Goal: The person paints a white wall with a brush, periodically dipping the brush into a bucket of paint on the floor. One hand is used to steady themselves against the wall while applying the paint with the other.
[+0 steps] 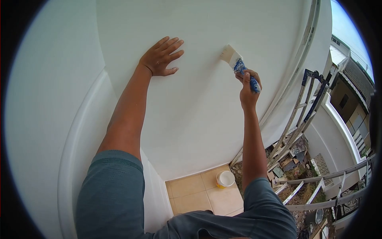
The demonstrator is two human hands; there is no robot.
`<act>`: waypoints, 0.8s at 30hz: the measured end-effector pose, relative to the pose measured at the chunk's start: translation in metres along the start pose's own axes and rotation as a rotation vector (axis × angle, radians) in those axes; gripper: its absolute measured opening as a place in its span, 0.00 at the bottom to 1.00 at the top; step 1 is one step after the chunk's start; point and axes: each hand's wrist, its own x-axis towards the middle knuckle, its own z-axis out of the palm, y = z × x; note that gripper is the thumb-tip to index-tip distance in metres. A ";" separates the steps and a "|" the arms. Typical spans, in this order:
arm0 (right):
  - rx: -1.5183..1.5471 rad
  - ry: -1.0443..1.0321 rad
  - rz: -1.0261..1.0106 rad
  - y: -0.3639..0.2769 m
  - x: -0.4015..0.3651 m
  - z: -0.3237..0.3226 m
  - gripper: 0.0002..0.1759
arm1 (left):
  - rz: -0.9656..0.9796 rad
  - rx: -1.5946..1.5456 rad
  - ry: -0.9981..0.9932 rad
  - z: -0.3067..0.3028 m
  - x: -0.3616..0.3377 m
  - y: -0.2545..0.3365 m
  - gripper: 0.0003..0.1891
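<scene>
My left hand (162,57) lies flat against the white wall (191,107), fingers spread and nothing in it. To its right, my right hand (249,83) grips a paintbrush (239,65) by its blue, paint-smeared handle. The brush's pale, wide bristles point up and to the left, with their tips right at the wall surface. Below on the tiled floor stands a small white and yellow bucket (226,179), close to the foot of the wall.
A ladder (301,105) with dark blue ends leans at the right, and another ladder (318,187) lies across the lower right. Rubble (292,159) covers the ground there. A white ledge (81,127) runs along the left wall. Beige floor tiles (191,191) show below.
</scene>
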 end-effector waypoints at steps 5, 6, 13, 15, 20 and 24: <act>-0.585 0.469 -0.217 0.012 0.056 -0.017 0.06 | -0.014 -0.006 -0.012 0.000 0.001 0.002 0.31; -0.605 0.384 -0.226 -0.001 0.053 -0.004 0.06 | -0.011 -0.004 -0.017 0.000 0.000 0.003 0.31; -0.014 -0.296 -0.063 -0.074 0.028 0.047 0.03 | -0.024 0.029 -0.047 -0.004 0.002 0.003 0.32; 0.026 -0.191 -0.008 -0.070 0.047 0.030 0.06 | -0.010 0.043 -0.038 -0.002 0.001 0.003 0.33; -0.847 0.475 -0.365 -0.008 0.099 -0.053 0.07 | -0.018 0.053 -0.049 -0.003 0.001 0.002 0.34; -0.796 0.045 -0.298 -0.010 0.089 -0.040 0.05 | -0.004 0.058 -0.029 -0.003 0.003 0.002 0.34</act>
